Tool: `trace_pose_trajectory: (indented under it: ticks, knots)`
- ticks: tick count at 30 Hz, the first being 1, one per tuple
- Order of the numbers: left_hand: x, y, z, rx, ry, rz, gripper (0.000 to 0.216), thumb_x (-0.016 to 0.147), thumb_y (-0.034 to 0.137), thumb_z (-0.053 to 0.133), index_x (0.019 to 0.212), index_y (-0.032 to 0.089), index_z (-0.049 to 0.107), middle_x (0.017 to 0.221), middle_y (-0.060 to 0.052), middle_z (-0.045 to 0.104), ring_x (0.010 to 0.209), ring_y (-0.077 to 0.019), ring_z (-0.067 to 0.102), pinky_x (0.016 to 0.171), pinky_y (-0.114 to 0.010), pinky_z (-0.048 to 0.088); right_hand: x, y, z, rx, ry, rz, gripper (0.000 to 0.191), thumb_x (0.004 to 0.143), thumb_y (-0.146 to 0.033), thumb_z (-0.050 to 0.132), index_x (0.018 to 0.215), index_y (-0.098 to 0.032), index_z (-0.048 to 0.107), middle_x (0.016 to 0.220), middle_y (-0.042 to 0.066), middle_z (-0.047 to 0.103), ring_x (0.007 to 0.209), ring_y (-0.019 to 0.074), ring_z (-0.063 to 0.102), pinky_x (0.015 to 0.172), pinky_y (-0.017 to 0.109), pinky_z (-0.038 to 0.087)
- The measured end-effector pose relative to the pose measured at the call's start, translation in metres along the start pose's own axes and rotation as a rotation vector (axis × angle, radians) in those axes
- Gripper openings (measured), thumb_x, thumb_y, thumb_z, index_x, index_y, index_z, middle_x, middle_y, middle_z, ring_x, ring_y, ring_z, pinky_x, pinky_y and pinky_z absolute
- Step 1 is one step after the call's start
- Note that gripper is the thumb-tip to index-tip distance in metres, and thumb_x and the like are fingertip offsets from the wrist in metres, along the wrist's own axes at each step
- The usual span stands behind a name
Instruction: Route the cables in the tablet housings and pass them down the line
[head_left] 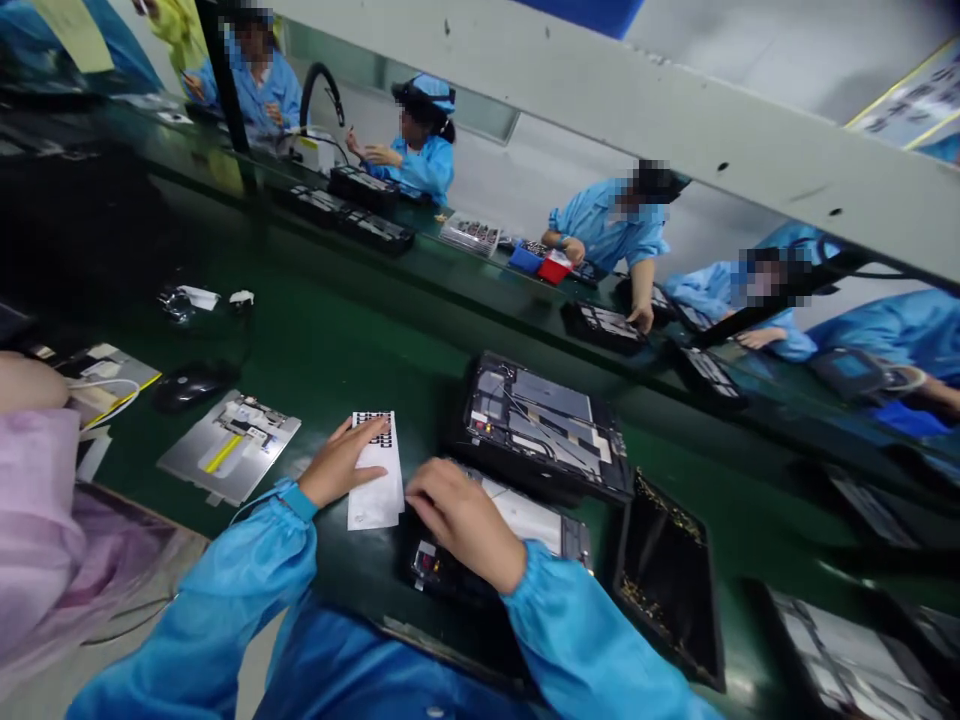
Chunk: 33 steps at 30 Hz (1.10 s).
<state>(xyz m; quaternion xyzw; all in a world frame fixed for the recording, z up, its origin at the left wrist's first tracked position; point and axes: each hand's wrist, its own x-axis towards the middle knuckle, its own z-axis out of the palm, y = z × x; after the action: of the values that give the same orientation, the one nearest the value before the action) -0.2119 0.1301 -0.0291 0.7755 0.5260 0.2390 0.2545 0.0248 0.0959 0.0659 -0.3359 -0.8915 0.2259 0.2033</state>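
My left hand [341, 468] lies across a narrow white sheet [375, 508] with rows of small black marks, probably stickers, near its top. Its fingers are stretched out and press the sheet to the green bench. Just right of the sheet, my right hand [469, 520] has its fingers curled and thumb and forefinger close together; anything between them is too small to make out. Under that hand is an opened tablet-like device [525, 515], partly hidden by it. Behind stands a stack of black trays with another opened device [551, 415] on top.
A black tray [667, 570] with small gold-coloured parts lies right. To the left are a metal panel [232, 440] with a yellow strip, a computer mouse [195, 385] and a person's pink sleeve [45, 560]. Several co-workers in blue sit across the bench, beyond a white beam [570, 90].
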Motion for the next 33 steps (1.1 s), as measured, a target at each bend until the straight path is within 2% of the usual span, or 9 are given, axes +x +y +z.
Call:
trace_pose_trajectory:
  ticks: [3,6,16,20,23,25,27,31,33]
  knots:
    - [-0.005,-0.007,0.004,-0.019,-0.017,0.005,0.080,0.088,0.036,0.065,0.157,0.026,0.025,0.154,-0.007,0.050,0.146,-0.0223,0.042,0.126,-0.048,0.018,0.049,0.016,0.026,-0.187,-0.155,0.055,0.011,0.098,-0.015,0.056,0.100,-0.018,0.066,0.103,0.009,0.066,0.098,0.0205,0.062,0.087,0.031,0.052]
    - [-0.007,-0.007,0.003,-0.032,-0.016,-0.006,0.088,0.086,0.034,0.067,0.159,0.025,0.019,0.153,-0.007,0.051,0.145,-0.0218,0.043,0.127,-0.046,0.017,0.074,0.036,0.045,-0.285,-0.227,0.143,0.010,0.095,-0.011,0.060,0.100,-0.015,0.068,0.104,0.009,0.066,0.098,0.0198,0.064,0.088,0.031,0.052]
    - [-0.003,-0.005,0.003,0.017,-0.019,-0.032,0.089,0.085,0.035,0.067,0.159,0.022,0.020,0.158,-0.010,0.044,0.144,-0.0247,0.045,0.126,-0.044,0.020,0.092,0.061,0.062,-0.263,-0.291,0.078,0.018,0.100,-0.012,0.050,0.110,-0.013,0.065,0.109,0.013,0.066,0.098,0.0215,0.063,0.090,0.035,0.051]
    - [0.000,-0.008,0.004,0.014,-0.034,-0.017,0.088,0.087,0.044,0.063,0.159,0.016,0.020,0.156,-0.014,0.046,0.144,-0.0270,0.045,0.126,-0.048,0.019,0.095,0.049,0.042,-0.197,-0.271,0.120,0.015,0.102,-0.015,0.046,0.103,-0.013,0.060,0.102,0.011,0.063,0.097,0.0202,0.061,0.091,0.035,0.050]
    - [0.004,-0.016,0.005,0.008,-0.019,0.025,0.079,0.091,0.052,0.057,0.157,0.020,0.028,0.159,-0.012,0.041,0.146,-0.0298,0.042,0.126,-0.054,0.016,0.065,0.028,-0.003,-0.007,-0.053,0.074,0.012,0.104,-0.021,0.042,0.100,-0.018,0.054,0.100,0.007,0.058,0.096,0.0177,0.058,0.088,0.032,0.050]
    - [0.006,-0.019,0.004,0.019,0.012,0.083,0.069,0.093,0.057,0.053,0.152,0.025,0.039,0.158,-0.009,0.044,0.146,-0.0308,0.041,0.125,-0.056,0.019,0.025,0.010,-0.035,0.141,0.140,0.027,0.010,0.104,-0.023,0.044,0.096,-0.021,0.051,0.097,0.005,0.056,0.093,0.0178,0.056,0.085,0.033,0.050]
    - [0.005,-0.012,0.000,0.029,0.083,0.141,0.054,0.095,0.057,0.050,0.141,0.028,0.054,0.156,-0.006,0.048,0.147,-0.0319,0.040,0.123,-0.058,0.023,-0.027,-0.005,-0.056,0.176,0.208,0.080,0.009,0.103,-0.020,0.046,0.096,-0.023,0.051,0.096,0.005,0.055,0.094,0.0184,0.055,0.085,0.034,0.049]
    - [-0.016,0.043,-0.001,0.004,0.254,0.245,0.022,0.096,0.044,0.058,0.098,0.028,0.072,0.130,-0.003,0.069,0.139,-0.0304,0.050,0.122,-0.058,0.026,-0.133,-0.015,-0.047,0.075,0.224,0.341,0.010,0.101,-0.014,0.048,0.103,-0.023,0.051,0.102,0.007,0.056,0.099,0.0199,0.057,0.086,0.035,0.050]
    - [-0.033,0.082,0.009,-0.021,0.192,0.334,0.015,0.096,0.038,0.061,0.091,0.029,0.071,0.113,0.001,0.075,0.128,-0.0261,0.059,0.123,-0.056,0.024,-0.168,-0.018,-0.029,0.021,0.249,0.447,0.011,0.101,-0.013,0.048,0.104,-0.023,0.051,0.103,0.007,0.057,0.099,0.0202,0.058,0.086,0.036,0.051]
